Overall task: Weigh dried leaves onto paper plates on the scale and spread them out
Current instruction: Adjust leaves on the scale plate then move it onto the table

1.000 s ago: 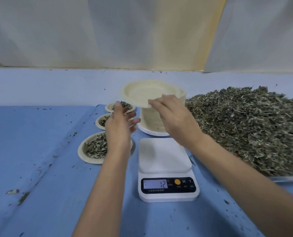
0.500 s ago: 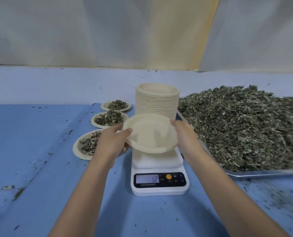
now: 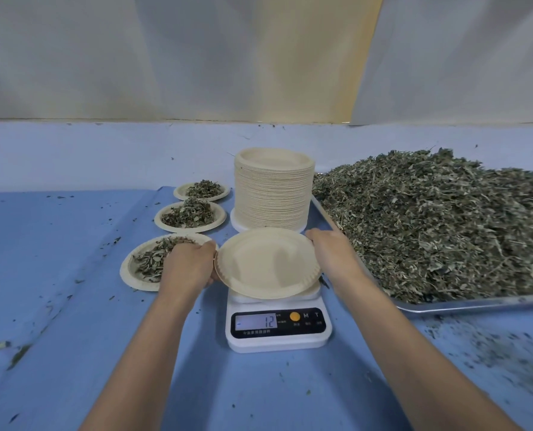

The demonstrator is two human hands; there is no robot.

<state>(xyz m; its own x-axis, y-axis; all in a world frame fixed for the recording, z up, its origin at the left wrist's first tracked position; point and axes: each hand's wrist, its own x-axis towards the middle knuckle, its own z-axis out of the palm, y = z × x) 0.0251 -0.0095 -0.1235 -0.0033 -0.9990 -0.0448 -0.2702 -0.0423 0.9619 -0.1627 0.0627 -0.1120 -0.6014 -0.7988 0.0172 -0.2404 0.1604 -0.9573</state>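
one plate [image 3: 266,262] lower, over one scale [image 3: 279,340]

The scale [image 3: 277,335] is hemmed in on three sides. The tall stack of plates [image 3: 271,197] stands right behind it, the metal tray [image 3: 476,302] heaped with dried leaves [image 3: 439,225] runs close along its right, and a row of three filled plates [image 3: 219,223] lies to its left, the nearest just beside it. The left hand [image 3: 187,265] and right hand [image 3: 330,253], gripping the empty plate [image 3: 265,265] over the platform, fill those side gaps. Bare blue cloth [image 3: 259,393] leaves the near side open for an approach, and the far left too.
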